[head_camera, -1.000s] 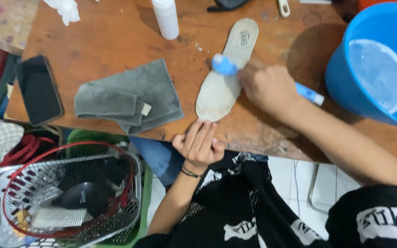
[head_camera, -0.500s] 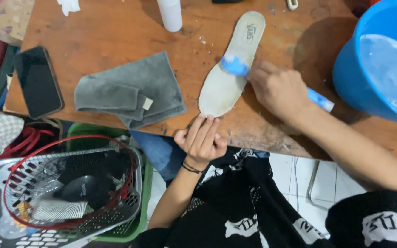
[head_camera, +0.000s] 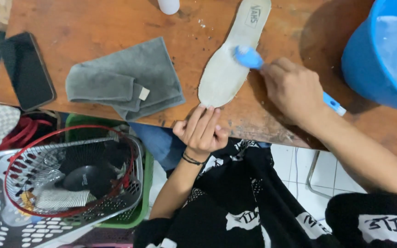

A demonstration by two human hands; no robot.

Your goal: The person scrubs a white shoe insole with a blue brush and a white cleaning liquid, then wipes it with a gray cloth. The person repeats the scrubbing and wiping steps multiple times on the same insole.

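Observation:
A pale shoe insole (head_camera: 228,64) lies on the wooden table (head_camera: 116,23), heel end toward me. My right hand (head_camera: 292,89) grips a blue brush (head_camera: 250,58) whose head rests on the middle of the insole; the handle's tip sticks out behind my wrist. My left hand (head_camera: 202,128) lies at the table's near edge, fingertips touching the heel end of the insole, holding nothing.
A folded grey cloth (head_camera: 125,80) lies left of the insole. A blue bucket of water (head_camera: 387,50) stands at the right. A black phone (head_camera: 26,71) sits at the left edge. A white bottle (head_camera: 168,5) is at the top. Below the table is a grey basket (head_camera: 65,183).
The brush head has moved along the insole toward its middle, and the view has shifted closer. My left hand stays at the heel end.

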